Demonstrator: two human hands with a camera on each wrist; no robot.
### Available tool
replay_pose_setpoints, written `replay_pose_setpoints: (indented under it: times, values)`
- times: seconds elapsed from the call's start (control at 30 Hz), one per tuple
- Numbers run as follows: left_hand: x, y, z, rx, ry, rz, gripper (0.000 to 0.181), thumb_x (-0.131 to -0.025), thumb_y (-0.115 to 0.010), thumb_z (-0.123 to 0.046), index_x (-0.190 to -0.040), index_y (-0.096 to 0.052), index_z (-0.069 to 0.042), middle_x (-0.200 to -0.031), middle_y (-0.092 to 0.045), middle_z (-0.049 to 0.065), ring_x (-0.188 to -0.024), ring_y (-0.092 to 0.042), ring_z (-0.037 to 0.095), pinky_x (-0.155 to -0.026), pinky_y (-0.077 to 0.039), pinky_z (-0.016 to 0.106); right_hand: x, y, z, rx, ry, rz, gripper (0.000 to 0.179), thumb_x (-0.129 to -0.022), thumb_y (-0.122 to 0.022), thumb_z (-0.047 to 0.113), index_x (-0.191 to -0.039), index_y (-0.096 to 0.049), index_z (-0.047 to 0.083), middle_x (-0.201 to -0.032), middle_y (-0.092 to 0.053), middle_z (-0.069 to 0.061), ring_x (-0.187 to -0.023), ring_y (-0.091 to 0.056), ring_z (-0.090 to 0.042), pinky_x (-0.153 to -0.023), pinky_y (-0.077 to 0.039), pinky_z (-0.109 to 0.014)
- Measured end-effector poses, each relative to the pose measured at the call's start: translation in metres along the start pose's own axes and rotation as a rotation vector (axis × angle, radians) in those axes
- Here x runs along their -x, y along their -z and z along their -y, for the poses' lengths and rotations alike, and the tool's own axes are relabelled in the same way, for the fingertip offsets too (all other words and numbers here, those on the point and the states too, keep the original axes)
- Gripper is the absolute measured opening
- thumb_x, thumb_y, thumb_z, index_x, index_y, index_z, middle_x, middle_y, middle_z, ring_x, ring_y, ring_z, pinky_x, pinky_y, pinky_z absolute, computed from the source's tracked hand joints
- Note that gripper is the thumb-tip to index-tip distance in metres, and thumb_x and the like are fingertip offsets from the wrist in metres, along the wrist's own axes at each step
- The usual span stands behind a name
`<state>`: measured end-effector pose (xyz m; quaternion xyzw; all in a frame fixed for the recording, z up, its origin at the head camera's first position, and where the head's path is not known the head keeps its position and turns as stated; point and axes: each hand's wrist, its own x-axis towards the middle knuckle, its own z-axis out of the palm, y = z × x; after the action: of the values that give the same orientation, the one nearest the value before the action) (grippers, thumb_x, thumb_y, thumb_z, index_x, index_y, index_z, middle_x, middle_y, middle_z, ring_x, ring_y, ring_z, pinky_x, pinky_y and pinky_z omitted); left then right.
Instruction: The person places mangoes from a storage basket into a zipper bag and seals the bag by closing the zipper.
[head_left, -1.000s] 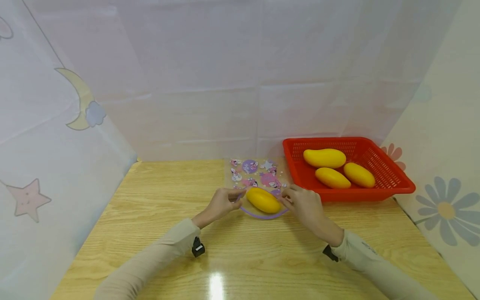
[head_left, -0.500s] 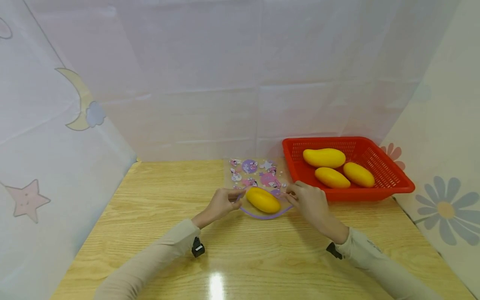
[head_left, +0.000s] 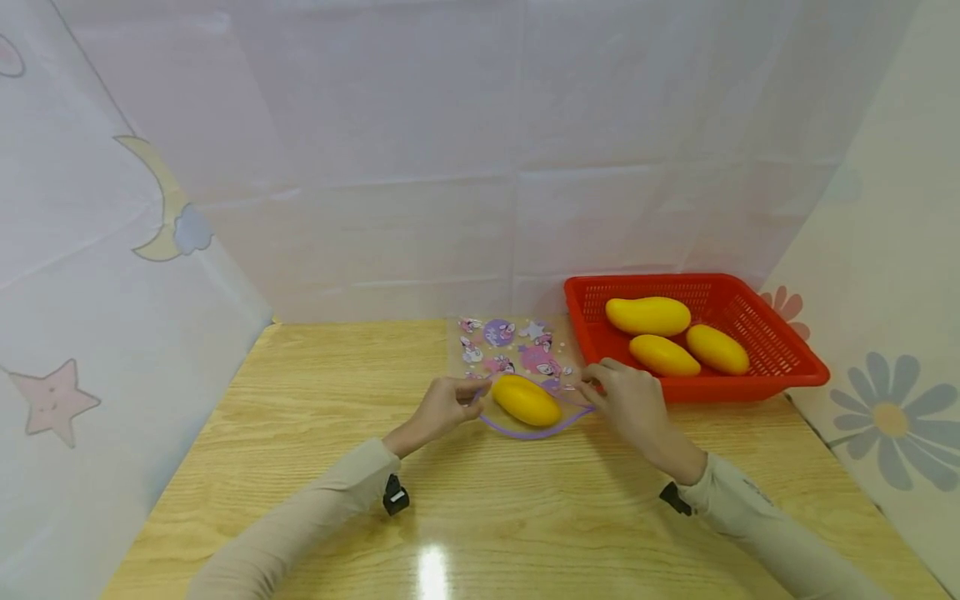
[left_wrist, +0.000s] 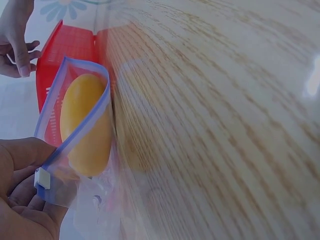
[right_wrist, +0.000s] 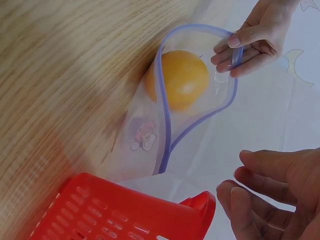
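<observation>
A clear slider zip bag (head_left: 510,430) with a purple rim and cartoon prints lies on the table, its mouth spread toward me. Just inside the mouth sits a yellow mango (head_left: 527,400). My left hand (head_left: 442,407) pinches the left corner of the rim; a white slider (left_wrist: 42,178) shows there in the left wrist view. Right of the bag, my right hand (head_left: 627,408) holds nothing, with thumb and fingers loosely bent. In the right wrist view a gap separates my right fingertips (right_wrist: 246,156) from the bag's free corner.
A red plastic basket (head_left: 806,371) stands at the back right, close behind my right hand. It holds 3 more mangoes (head_left: 648,317). The wooden table (head_left: 337,358) meets white printed sheets (head_left: 375,208) at the back and both sides.
My right hand has let go of the bag's rim and shifted a little to the right. The bag's right corner now shows as a point. My left hand and the mango have stayed put.
</observation>
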<state>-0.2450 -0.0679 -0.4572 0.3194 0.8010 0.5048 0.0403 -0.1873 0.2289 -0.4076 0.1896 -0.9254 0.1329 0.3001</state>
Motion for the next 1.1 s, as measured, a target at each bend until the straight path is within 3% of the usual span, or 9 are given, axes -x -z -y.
replay_pose_setpoints:
  times: [0.43,1.1]
  values:
    - [0.000,-0.001,0.003,0.003,0.010,-0.001,0.037,-0.089,-0.066,0.010,-0.125,-0.061,0.012,-0.118,-0.066,0.025,-0.105,-0.067,0.037,-0.085,-0.059,0.029,-0.003,0.009,-0.014,0.027,-0.067,0.009,0.016,-0.079,-0.085,0.017,-0.081,-0.072,0.008,-0.073,-0.064,-0.004,-0.048,-0.046,-0.015,-0.037,-0.043,-0.030]
    - [0.001,-0.001,0.003,-0.013,-0.008,0.006,0.035,-0.090,-0.064,0.008,-0.125,-0.061,0.012,-0.122,-0.064,0.024,-0.105,-0.066,0.037,-0.084,-0.059,0.029,-0.003,0.009,-0.031,0.048,-0.075,-0.040,0.017,-0.077,-0.086,0.017,-0.078,-0.072,0.007,-0.064,-0.053,-0.001,-0.048,-0.042,-0.014,-0.035,-0.035,-0.026]
